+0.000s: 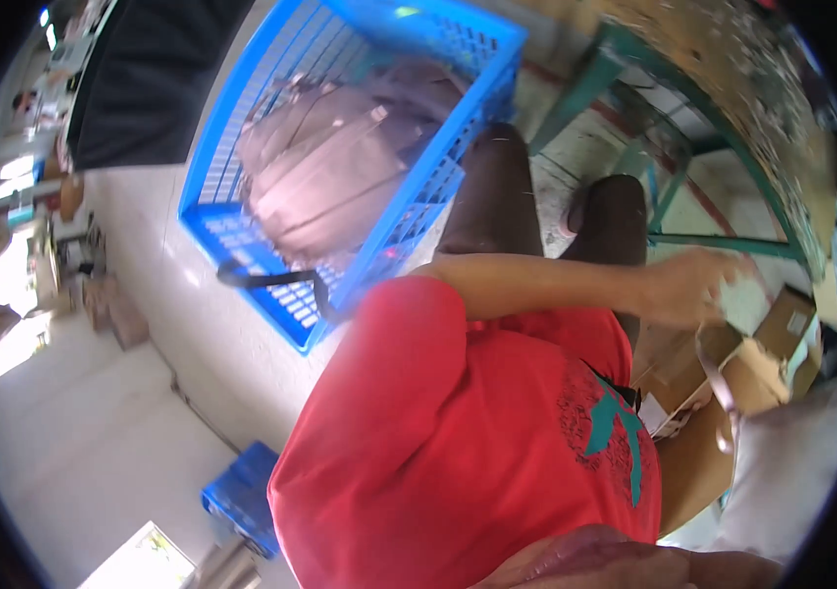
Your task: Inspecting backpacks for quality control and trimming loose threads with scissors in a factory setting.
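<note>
Red fabric fills the near centre of the head view: the person's T-shirt [458,432], with a teal print on it. From its shoulder one bare arm runs rightward to a hand [685,287] at the right of the scene; given how the body is twisted, it is probably the right hand, though the blur makes that uncertain. Its fingers [723,270] curl down against a small pale object [744,294], perhaps a scrap of paper or a label, which sits just right of and under the fingertips. Whether they pinch it or only rest on it I cannot tell. The other hand does not show.

Below that hand stand open cardboard boxes [782,334], and a brownish strap [723,388] loops down beside them toward a pale bag [791,471] at the near right. Farther off, a green metal table frame [693,147] crosses the floor behind two dark trouser legs [497,196]. At the far left a blue plastic basket [242,128] holds a mauve-grey backpack [340,157], its black strap [271,282] hanging over the near rim. A second blue crate [242,496] lies at the near left on the pale floor [95,412].
</note>
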Demonstrator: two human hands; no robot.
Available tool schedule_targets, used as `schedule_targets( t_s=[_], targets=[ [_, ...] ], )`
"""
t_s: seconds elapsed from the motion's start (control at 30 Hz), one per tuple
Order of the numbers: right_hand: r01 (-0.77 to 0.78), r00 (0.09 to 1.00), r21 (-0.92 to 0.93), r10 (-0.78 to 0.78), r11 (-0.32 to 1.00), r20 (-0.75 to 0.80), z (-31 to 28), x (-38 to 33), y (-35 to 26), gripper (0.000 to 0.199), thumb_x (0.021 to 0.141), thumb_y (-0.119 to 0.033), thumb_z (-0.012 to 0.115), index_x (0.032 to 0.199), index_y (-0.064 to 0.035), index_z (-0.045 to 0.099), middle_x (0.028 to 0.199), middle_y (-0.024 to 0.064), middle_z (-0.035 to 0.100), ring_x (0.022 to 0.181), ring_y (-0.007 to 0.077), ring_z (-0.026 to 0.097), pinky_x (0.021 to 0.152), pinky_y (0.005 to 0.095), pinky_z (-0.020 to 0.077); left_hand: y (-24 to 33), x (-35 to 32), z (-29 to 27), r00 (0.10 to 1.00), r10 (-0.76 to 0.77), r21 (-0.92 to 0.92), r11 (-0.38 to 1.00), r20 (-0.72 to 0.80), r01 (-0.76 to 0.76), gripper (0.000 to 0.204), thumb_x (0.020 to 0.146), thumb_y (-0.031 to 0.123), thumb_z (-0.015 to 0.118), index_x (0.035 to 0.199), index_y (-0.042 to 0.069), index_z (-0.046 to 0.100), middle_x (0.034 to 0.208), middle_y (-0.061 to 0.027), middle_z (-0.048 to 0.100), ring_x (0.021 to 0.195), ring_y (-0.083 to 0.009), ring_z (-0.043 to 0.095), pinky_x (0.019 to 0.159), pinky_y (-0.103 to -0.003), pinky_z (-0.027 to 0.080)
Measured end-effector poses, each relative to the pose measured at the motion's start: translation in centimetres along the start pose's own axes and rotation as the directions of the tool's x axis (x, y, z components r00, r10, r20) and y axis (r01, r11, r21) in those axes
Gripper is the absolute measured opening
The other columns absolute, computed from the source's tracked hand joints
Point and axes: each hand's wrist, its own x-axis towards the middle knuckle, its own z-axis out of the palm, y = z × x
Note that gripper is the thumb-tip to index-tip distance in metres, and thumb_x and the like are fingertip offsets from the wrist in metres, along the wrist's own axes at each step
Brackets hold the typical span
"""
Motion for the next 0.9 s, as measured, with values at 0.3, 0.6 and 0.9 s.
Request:
schedule_targets(
  t_s=[0.3, 0.6, 0.9],
  targets=[
    [0.116, 0.838, -0.567, 0.226, 0.816, 0.497, 7.7, -10.7, 10.2, 0.034, 0.08, -0.02, 0.054, 0.108, -0.0012, 0.051, 0.082, 0.0126, 0.061, 0.068, 0.0175, 0.058, 0.056, 0.0272, 0.0459, -9.6, -22.8, -31.5, 0.17, 0.188, 0.216, 0.256, -0.967, 0.942, 0.019, 0.063, 0.007, 0.048, 0.077, -0.001, 0.058, 0.075, -0.021, 0.058, 0.071, -0.0359, 0.057, 0.065, -0.04, 0.045],
    [0.139, 0.643, -0.238, 0.095, 0.961, 0.76, 18.3, -4.7, -3.7, 0.03, 0.083, -0.019, 0.05, 0.106, -0.001, 0.051, 0.089, 0.0145, 0.058, 0.077, 0.0195, 0.058, 0.064, 0.0289, 0.0458, -10.2, -38.7, -41.8, 0.136, -0.242, 0.217, -0.35, -0.961, 0.911, 0.069, 0.056, 0.047, 0.069, 0.111, 0.01, 0.05, 0.123, -0.0133, 0.041, 0.116, -0.0342, 0.031, 0.093, -0.05, 0.027],
    [0.367, 0.419, 0.504, -0.623, 0.781, 0.661, 28.8, -6.8, -31.1, 0.022, 0.075, 0.0, 0.055, 0.097, -0.0007, 0.056, 0.086, 0.0136, 0.058, 0.076, 0.0233, 0.057, 0.066, 0.032, 0.0454, 2.0, -28.2, -35.6, 0.823, -0.144, 0.833, -0.013, -0.55, 0.554, 0.019, 0.059, 0.01, 0.066, 0.076, 0.011, 0.057, 0.07, -0.0023, 0.052, 0.071, -0.0198, 0.053, 0.076, -0.036, 0.033]
  ],
)
